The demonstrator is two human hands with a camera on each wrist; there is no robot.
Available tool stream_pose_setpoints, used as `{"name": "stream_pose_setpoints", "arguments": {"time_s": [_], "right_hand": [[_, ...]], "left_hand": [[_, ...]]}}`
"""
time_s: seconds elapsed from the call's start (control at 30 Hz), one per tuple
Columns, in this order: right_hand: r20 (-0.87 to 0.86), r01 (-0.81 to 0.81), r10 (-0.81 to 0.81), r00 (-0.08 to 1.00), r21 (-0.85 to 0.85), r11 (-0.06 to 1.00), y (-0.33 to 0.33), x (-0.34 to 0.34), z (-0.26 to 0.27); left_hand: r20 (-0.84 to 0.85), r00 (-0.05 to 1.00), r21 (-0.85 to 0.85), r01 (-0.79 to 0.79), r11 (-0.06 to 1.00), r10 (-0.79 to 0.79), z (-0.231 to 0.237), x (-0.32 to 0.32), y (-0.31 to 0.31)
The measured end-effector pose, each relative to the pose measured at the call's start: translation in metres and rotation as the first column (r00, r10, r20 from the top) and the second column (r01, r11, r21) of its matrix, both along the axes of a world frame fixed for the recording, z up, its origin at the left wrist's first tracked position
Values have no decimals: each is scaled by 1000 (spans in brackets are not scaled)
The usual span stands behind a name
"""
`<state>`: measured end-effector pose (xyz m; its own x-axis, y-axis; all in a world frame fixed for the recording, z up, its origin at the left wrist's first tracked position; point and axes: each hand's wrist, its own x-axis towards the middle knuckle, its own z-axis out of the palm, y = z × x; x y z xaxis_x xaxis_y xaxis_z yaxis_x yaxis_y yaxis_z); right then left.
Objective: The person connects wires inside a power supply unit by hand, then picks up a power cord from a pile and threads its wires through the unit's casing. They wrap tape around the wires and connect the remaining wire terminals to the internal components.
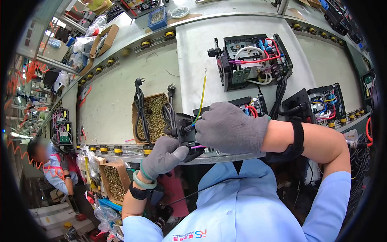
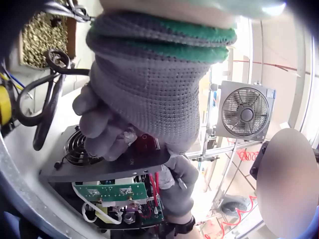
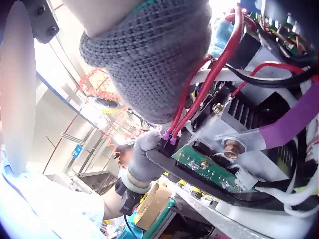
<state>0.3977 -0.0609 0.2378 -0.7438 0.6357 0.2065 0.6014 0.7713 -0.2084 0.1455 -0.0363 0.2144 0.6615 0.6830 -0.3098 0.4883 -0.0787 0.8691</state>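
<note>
My left hand, in a grey glove, grips the edge of a black panel. The panel carries a round fan grille and a red switch. My gloved right hand is at the panel's inner side, fingers curled, beside red wires with purple terminals. I cannot tell what its fingertips hold. Behind the panel sit a green circuit board and a dark finned heatsink. A yellow-green wire with a ring end stands up from the unit.
Another open unit stands farther back on a white board, and one lies right. A box of brass-coloured screws is left of the work, a black power cord over its rim. Rollers line the bench edge. A person works far left.
</note>
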Motion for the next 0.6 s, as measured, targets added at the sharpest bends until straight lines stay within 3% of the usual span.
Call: {"name": "stream_pose_setpoints", "arguments": {"time_s": [0.03,0.1,0.33,0.4,0.47,0.5,0.53,0.6], "right_hand": [[-2,1,-1,1000,-1,1000,1,-1,6],[177,-60,69,982,-57,997,5,-3,17],[145,-250,264,954,-108,962,18,-7,10],[36,-143,152,988,-178,974,17,-8,11],[127,-112,143,981,-228,967,19,-8,20],[93,-124,148,985,-220,968,22,-7,18],[169,-133,169,971,-208,969,18,-7,21],[152,-174,171,974,9,985,11,-4,16]], "left_hand": [[-2,1000,-1,1,1000,-1,-3,-2,1],[41,999,0,12,1000,-12,-10,-6,1],[102,995,155,-11,988,-5,-10,4,-1],[-62,998,94,5,996,1,8,12,-1],[-121,990,156,93,983,-75,9,11,5],[-37,995,233,100,967,-94,6,10,5],[6,996,306,88,948,-94,-6,5,1],[10,999,272,36,962,-40,0,9,-3]]}}
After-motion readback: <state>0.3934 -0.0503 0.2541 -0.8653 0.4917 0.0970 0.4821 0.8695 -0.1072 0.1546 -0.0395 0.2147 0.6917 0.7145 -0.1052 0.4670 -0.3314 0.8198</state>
